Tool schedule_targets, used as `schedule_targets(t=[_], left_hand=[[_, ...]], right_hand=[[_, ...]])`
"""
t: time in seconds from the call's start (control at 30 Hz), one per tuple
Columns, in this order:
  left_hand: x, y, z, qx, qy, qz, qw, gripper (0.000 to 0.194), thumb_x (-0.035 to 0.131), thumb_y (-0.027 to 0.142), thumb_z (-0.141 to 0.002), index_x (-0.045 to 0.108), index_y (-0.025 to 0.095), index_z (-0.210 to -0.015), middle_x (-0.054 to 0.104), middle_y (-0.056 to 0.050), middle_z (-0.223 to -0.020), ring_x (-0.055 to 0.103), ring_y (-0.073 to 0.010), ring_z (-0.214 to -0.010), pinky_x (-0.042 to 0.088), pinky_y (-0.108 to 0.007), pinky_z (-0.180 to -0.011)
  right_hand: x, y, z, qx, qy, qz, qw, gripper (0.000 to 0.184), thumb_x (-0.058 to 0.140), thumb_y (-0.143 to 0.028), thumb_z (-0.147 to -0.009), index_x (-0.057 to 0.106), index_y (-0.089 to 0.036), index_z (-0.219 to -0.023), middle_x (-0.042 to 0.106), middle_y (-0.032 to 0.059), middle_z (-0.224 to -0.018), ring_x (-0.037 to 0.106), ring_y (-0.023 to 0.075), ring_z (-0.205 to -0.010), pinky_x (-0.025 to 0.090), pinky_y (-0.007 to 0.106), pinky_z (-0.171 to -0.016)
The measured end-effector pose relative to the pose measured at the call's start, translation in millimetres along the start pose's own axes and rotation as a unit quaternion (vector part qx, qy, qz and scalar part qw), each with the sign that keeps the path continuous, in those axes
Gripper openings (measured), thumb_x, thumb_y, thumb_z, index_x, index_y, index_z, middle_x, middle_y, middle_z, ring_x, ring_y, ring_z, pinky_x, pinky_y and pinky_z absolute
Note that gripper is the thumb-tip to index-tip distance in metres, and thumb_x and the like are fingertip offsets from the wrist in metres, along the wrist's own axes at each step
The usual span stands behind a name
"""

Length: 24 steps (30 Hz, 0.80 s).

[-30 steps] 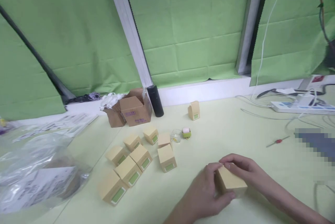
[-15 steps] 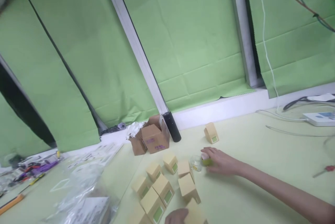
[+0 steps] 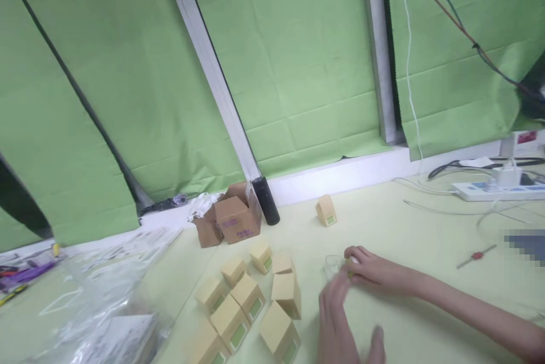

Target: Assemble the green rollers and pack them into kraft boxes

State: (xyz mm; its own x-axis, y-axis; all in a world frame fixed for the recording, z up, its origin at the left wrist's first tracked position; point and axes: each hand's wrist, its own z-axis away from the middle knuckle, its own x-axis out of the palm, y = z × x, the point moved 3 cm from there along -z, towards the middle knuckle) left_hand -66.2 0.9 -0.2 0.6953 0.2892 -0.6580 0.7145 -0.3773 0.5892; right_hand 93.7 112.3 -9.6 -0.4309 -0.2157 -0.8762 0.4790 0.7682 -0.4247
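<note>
My right hand [image 3: 369, 267] is closed around a small green item with a pale top [image 3: 351, 268], mostly hidden by the fingers. Touching or just beside it is a small clear cup [image 3: 333, 263]. My left hand [image 3: 340, 321], slightly blurred, reaches towards both with thumb and fingers apart and nothing in it. To its left stand several small tan cardboard boxes with slanted tops and green labels; the nearest box [image 3: 279, 330] is close to the left wrist. One more tan box [image 3: 326, 210] stands alone farther back.
A brown carton [image 3: 237, 219] and a black cylinder [image 3: 265, 200] stand by the wall. Clear plastic bags [image 3: 106, 318] lie at the left. On the right are a white power strip [image 3: 498, 190], cables and a red-handled tool [image 3: 477, 255]. Green cloth covers the windows.
My left hand has let go of a tan box beside the group and moved towards the clear cup. My right hand took hold of the green item; it and the cup have shifted right.
</note>
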Motion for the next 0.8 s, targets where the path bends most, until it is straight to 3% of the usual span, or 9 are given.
schedule_targets(t=[0.07,0.1,0.23,0.3,0.37,0.47,0.53,0.63,0.8], left_hand=[[21.6,-2.2,-23.5,-0.040,-0.073,0.034,0.996,0.072,0.059,0.025,-0.073,0.031,0.015,-0.139,0.026,-0.013,-0.149,0.021,-0.0294,-0.137,0.026,-0.043,-0.109],[28.7,-4.6,-34.1,-0.056,-0.106,0.055,0.991,0.073,0.058,0.025,-0.074,0.028,0.016,-0.140,0.024,-0.013,-0.149,0.019,-0.0289,-0.137,0.023,-0.044,-0.110],[42.4,-15.5,-52.7,-0.062,-0.195,0.133,0.970,0.040,0.057,0.024,-0.076,0.053,0.021,-0.116,0.053,-0.008,-0.121,0.045,-0.0237,-0.116,0.034,-0.037,-0.101],[45.2,-20.7,-48.4,-0.064,-0.198,0.150,0.967,0.033,0.060,0.021,-0.072,0.055,0.022,-0.106,0.055,-0.006,-0.113,0.048,-0.0221,-0.109,0.036,-0.035,-0.098],[47.9,-24.6,-40.5,-0.074,-0.199,0.167,0.963,0.040,0.062,0.019,-0.070,0.051,0.022,-0.109,0.054,-0.006,-0.115,0.048,-0.0214,-0.109,0.036,-0.034,-0.097],[51.8,-27.8,-32.2,-0.093,-0.203,0.195,0.955,0.055,0.066,0.023,-0.070,0.042,0.021,-0.119,0.054,-0.008,-0.118,0.049,-0.0208,-0.109,0.037,-0.034,-0.096],[53.6,-28.8,-31.2,-0.100,-0.209,0.214,0.949,0.064,0.069,0.026,-0.068,0.038,0.020,-0.124,0.054,-0.008,-0.117,0.050,-0.0213,-0.108,0.037,-0.034,-0.096],[54.5,-30.0,-33.6,-0.103,-0.215,0.226,0.945,0.057,0.072,0.027,-0.065,0.048,0.021,-0.116,0.056,-0.008,-0.113,0.051,-0.0234,-0.107,0.039,-0.036,-0.092],[53.9,-29.3,-36.2,-0.102,-0.217,0.227,0.944,0.046,0.073,0.026,-0.064,0.055,0.020,-0.105,0.059,-0.007,-0.107,0.053,-0.0250,-0.101,0.041,-0.037,-0.086]], right_hand=[[-8.7,-5.1,22.1,0.008,-0.008,-0.003,1.000,0.027,0.042,-0.019,-0.088,0.056,-0.027,-0.109,0.048,0.0081,-0.113,0.046,0.0229,-0.109,0.042,0.037,-0.089],[-11.8,-7.7,30.2,0.016,-0.009,-0.006,1.000,0.028,0.042,-0.017,-0.087,0.056,-0.027,-0.109,0.048,0.0080,-0.113,0.047,0.0229,-0.108,0.043,0.037,-0.087],[-21.1,-7.0,52.7,0.080,0.019,-0.035,0.996,0.049,0.050,-0.022,-0.082,0.041,-0.026,-0.130,0.050,0.0088,-0.116,0.050,0.0237,-0.107,0.044,0.037,-0.086],[-27.0,1.2,63.4,0.126,0.034,-0.043,0.991,0.053,0.058,-0.026,-0.076,0.046,-0.025,-0.128,0.053,0.0085,-0.113,0.053,0.0247,-0.104,0.045,0.036,-0.085],[-34.0,10.8,73.8,0.171,0.044,-0.047,0.983,0.042,0.064,-0.028,-0.071,0.058,-0.023,-0.111,0.058,0.0078,-0.103,0.056,0.0260,-0.096,0.047,0.037,-0.081],[-41.3,16.1,81.4,0.213,0.061,-0.083,0.972,0.032,0.063,-0.037,-0.074,0.057,-0.021,-0.101,0.061,0.0067,-0.097,0.060,0.0237,-0.087,0.050,0.036,-0.075],[-41.2,9.0,77.6,0.209,0.091,-0.169,0.959,0.037,0.060,-0.044,-0.078,0.053,-0.022,-0.107,0.060,0.0065,-0.104,0.061,0.0216,-0.089,0.051,0.034,-0.076],[-32.8,-11.3,62.4,0.181,0.116,-0.312,0.925,0.047,0.057,-0.050,-0.081,0.049,-0.024,-0.119,0.059,0.0061,-0.111,0.061,0.0218,-0.097,0.050,0.035,-0.081],[-17.6,-28.4,43.0,0.135,0.101,-0.258,0.951,0.043,0.061,-0.049,-0.079,0.057,-0.026,-0.116,0.060,0.0058,-0.114,0.054,0.0251,-0.109,0.041,0.042,-0.096]])
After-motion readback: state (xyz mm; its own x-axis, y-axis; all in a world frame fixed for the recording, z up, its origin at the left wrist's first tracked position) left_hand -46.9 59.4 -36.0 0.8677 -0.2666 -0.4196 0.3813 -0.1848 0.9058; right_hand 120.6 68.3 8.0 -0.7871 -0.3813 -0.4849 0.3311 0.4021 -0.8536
